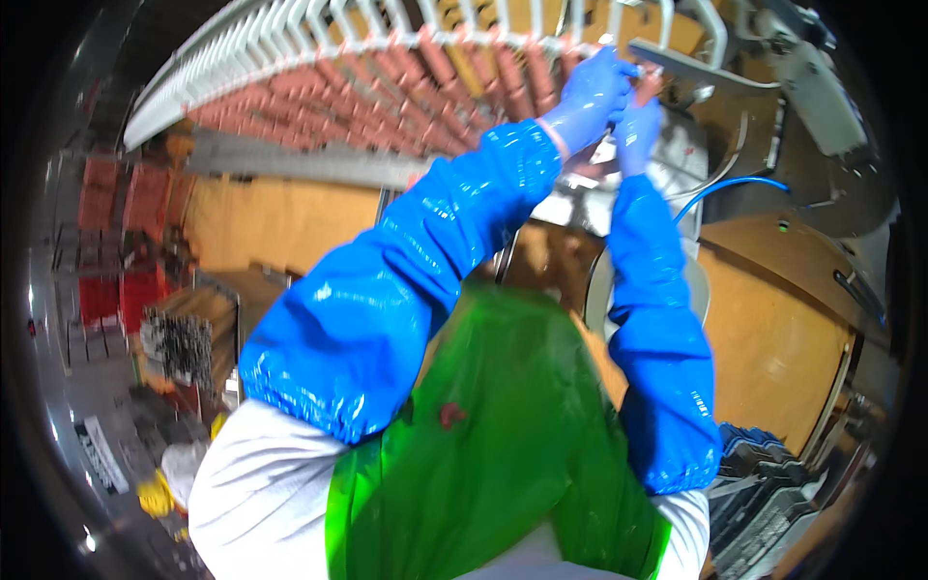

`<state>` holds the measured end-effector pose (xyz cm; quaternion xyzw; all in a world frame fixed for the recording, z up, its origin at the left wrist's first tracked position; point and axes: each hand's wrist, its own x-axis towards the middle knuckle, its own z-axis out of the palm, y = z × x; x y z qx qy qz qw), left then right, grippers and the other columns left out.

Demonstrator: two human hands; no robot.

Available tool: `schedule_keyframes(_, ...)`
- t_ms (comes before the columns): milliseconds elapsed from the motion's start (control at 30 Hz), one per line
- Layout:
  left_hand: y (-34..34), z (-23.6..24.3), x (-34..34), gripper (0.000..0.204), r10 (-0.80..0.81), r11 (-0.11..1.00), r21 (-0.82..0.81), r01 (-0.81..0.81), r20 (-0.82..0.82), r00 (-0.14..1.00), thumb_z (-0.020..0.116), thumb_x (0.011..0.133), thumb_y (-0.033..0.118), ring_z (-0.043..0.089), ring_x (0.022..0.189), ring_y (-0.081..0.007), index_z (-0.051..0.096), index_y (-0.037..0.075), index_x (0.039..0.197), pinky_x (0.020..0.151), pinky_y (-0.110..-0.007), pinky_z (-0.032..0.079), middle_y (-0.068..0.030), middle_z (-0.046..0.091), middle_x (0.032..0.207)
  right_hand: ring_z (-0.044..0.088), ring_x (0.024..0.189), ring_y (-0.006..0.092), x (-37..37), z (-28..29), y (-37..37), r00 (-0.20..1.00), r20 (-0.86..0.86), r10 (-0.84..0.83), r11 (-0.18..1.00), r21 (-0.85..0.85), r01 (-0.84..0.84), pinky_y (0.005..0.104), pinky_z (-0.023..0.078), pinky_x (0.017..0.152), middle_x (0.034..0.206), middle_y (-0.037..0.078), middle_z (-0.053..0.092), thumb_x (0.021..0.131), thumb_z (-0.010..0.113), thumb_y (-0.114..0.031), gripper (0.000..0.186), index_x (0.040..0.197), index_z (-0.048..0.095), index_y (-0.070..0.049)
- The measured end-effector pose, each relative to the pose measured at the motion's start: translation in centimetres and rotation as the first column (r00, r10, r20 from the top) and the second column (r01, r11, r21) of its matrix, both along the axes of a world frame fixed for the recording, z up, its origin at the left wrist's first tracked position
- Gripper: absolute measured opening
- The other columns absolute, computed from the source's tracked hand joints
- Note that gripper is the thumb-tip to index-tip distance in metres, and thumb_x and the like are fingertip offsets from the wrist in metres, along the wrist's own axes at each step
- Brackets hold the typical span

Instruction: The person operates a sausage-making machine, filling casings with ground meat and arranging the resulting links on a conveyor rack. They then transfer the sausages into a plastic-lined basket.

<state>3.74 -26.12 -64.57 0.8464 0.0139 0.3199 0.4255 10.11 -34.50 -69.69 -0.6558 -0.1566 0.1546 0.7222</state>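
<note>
Both my hands wear thin blue gloves and are close together at the upper right, under a row of white hooks [280, 43]. My left hand [588, 101] is closed, its fingertips pinched near a hook; what lies between them is too small to make out. Just right of it, my right hand [635, 135] is closed round a pink sausage [648, 87], whose end sticks up above the fingers. Strings of pink sausage links [425, 87] hang from the hooks to the left of my hands. Below my hands is a shiny metal surface [677, 159].
A metal machine arm [817, 97] stands at the right, with a blue hose [735, 182] below it. Red racks [145, 203] stand far left. A stack of flat pieces [184, 338] sits lower left, and dark grey crates [764, 503] lower right.
</note>
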Motion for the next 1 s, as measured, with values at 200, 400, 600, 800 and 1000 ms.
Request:
schedule_keyframes(200,-2.7,-2.4,-5.2,0.031,0.454,0.877,-0.161,-0.452,-0.026,0.891,0.053,0.088,0.019,0.059,0.099,-0.0383,0.053,-0.002,0.111,0.085,-0.044,0.048,-0.0258,0.061,0.104,0.060,0.097,0.0145,-4.2,1.3,-0.3,0.810,-0.448,0.378,0.926,0.187,-0.329,0.0248,0.049,0.084,0.113,0.008,0.062,0.096,0.056,-0.049,0.058,0.127,0.056,0.000)
schedule_keyframes(400,-2.6,-2.2,-6.9,0.039,0.125,0.986,-0.060,-0.153,-0.333,0.935,0.048,0.093,0.027,0.066,0.089,-0.0415,0.061,-0.001,0.117,0.082,-0.050,0.049,-0.0257,0.067,0.089,0.053,0.119,0.0192,0.0,6.0,-4.0,0.779,-0.408,0.476,0.712,-0.342,-0.614,0.0317,0.039,0.106,0.135,0.010,0.054,0.104,0.046,-0.035,0.055,0.140,0.043,0.006)
schedule_keyframes(600,1.5,-18.4,-15.4,0.030,0.163,0.986,0.091,-0.139,-0.367,0.916,0.045,0.098,0.025,0.065,0.071,-0.0326,0.068,0.010,0.086,0.060,-0.047,0.050,-0.0149,0.068,0.088,0.048,0.072,0.0094,-0.4,2.1,-2.1,0.885,-0.240,0.399,0.785,-0.409,-0.465,0.0252,0.037,0.067,0.079,-0.002,0.053,0.090,0.069,-0.026,0.022,0.095,0.062,-0.006)
schedule_keyframes(800,11.5,-21.5,-35.3,0.070,0.862,0.477,0.738,-0.477,-0.286,0.419,0.073,0.072,0.053,0.056,0.107,-0.0380,0.060,0.003,0.118,0.096,-0.053,0.042,-0.0229,0.057,0.116,0.055,0.089,0.0161,-2.4,1.7,-5.3,0.943,-0.234,0.237,0.947,-0.159,-0.278,0.0323,0.043,0.083,0.096,0.005,0.057,0.094,0.065,-0.027,0.033,0.111,0.062,0.001)
schedule_keyframes(1000,8.3,-2.5,-20.3,0.063,-0.143,0.919,-0.393,-0.034,-0.413,0.899,0.062,0.090,0.051,0.061,0.113,-0.0284,0.056,0.003,0.131,0.096,-0.035,0.047,-0.0170,0.062,0.124,0.053,0.099,0.0169,-5.3,2.2,-4.0,0.900,-0.334,0.280,0.960,0.095,-0.264,0.0359,0.042,0.096,0.108,0.006,0.054,0.095,0.060,-0.027,0.041,0.125,0.055,0.000)
